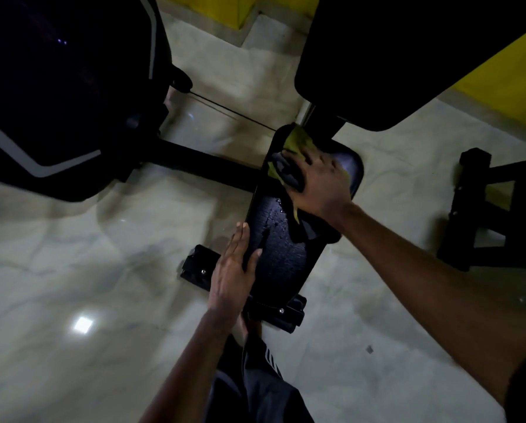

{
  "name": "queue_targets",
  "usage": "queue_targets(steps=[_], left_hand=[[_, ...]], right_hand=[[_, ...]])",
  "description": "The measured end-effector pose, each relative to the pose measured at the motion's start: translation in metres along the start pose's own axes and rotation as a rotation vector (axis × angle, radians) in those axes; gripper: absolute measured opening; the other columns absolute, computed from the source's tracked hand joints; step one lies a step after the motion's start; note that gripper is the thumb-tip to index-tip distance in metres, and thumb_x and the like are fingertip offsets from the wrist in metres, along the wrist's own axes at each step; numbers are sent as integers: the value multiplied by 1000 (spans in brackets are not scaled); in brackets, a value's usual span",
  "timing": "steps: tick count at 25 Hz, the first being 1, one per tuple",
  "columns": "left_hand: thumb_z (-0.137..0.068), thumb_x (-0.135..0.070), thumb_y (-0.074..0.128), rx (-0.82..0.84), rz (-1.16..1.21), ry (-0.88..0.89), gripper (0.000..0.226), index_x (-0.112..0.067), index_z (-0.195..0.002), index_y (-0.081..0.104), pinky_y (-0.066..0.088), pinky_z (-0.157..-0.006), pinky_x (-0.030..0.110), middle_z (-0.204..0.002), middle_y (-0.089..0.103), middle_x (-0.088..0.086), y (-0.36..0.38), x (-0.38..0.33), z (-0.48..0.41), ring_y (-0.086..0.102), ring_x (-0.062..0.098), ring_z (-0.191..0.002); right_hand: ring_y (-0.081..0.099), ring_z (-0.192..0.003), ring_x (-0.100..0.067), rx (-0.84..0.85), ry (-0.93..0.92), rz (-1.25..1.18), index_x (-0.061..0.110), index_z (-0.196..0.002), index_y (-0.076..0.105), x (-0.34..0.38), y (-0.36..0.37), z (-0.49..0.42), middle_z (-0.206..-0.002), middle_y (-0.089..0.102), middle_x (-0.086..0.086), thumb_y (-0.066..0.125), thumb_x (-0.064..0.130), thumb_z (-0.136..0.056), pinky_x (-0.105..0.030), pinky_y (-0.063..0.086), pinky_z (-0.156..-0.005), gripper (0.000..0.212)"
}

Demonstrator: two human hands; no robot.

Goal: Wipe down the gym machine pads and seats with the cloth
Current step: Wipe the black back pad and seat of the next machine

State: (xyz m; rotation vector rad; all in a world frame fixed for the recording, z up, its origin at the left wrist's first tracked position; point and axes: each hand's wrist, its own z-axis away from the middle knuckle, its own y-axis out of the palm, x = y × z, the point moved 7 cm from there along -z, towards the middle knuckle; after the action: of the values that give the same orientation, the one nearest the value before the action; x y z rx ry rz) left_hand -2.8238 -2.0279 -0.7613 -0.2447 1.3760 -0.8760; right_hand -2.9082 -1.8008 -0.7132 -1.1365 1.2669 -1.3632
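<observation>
A black padded seat [281, 254] of a gym machine runs up the middle of the view, its surface wet with droplets. My right hand [319, 186] presses a yellow-green cloth [298, 140] flat on the far end of the seat, fingers spread over it. A dark object [287, 172], which I cannot identify, sits under the thumb side of that hand. My left hand [234, 270] lies with straight fingers against the seat's near left edge, thumb on the top surface. The black back pad [393, 56] rises beyond the seat.
Another dark machine [57, 87] with grey trim stands at the left, joined by a black floor bar [200, 163]. A black frame [493, 209] stands at the right. Pale glossy tiles cover the floor, and a yellow wall base runs along the back.
</observation>
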Motion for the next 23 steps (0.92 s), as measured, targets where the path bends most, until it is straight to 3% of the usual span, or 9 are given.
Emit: queue_targets(steps=[4,7,10,13,16,20,23], left_hand=[[-98,-39,56,5,-31,7,58,-27,-151,36,32,-108,19,-158,31,-9,-1,11,5,33,7,-142],[-96,-42,58,25,-15,-45,57,-34,-149,39,34,-113,29,-158,33,-6,-5,24,13,35,14,-141],[-94,-44,62,-7,25,-160,51,-39,-143,48,36,-112,33,-152,43,-1,-11,37,23,40,20,-137],[-93,-42,63,-18,28,-130,47,-36,-139,54,42,-107,34,-140,52,-2,-17,39,26,46,19,-129],[-95,-43,60,13,-2,-152,46,-37,-140,52,41,-104,33,-134,54,-5,-20,40,27,44,16,-125],[-96,-40,59,30,70,-172,46,-35,-141,50,46,-94,29,-120,60,-6,-18,35,29,54,17,-114],[-96,-39,60,63,70,-195,46,-35,-141,51,46,-85,25,-121,62,-7,-20,34,27,59,16,-110]], right_hand=[[54,-121,-38,59,54,10,34,-140,46,22,-4,-45,-149,45,-7,57,57,-79,-44,43,-97,66],[50,-126,-37,111,-172,96,34,-134,54,62,4,-23,-148,48,-4,60,53,-77,-44,38,-100,60],[51,-128,-30,149,-350,26,37,-131,58,66,10,-6,-143,54,2,62,54,-72,-42,39,-103,61],[56,-125,-27,56,-219,-24,36,-133,56,44,0,-36,-144,53,3,54,63,-81,-38,43,-102,58],[53,-126,-31,13,-44,10,32,-140,50,37,0,-47,-147,50,-2,49,63,-81,-43,37,-111,66],[53,-121,-35,6,-146,-26,28,-131,58,73,10,16,-140,55,-3,60,53,-77,-48,35,-110,60],[50,-126,-30,29,-180,-82,33,-138,53,72,15,64,-146,50,3,66,50,-75,-46,32,-112,66]])
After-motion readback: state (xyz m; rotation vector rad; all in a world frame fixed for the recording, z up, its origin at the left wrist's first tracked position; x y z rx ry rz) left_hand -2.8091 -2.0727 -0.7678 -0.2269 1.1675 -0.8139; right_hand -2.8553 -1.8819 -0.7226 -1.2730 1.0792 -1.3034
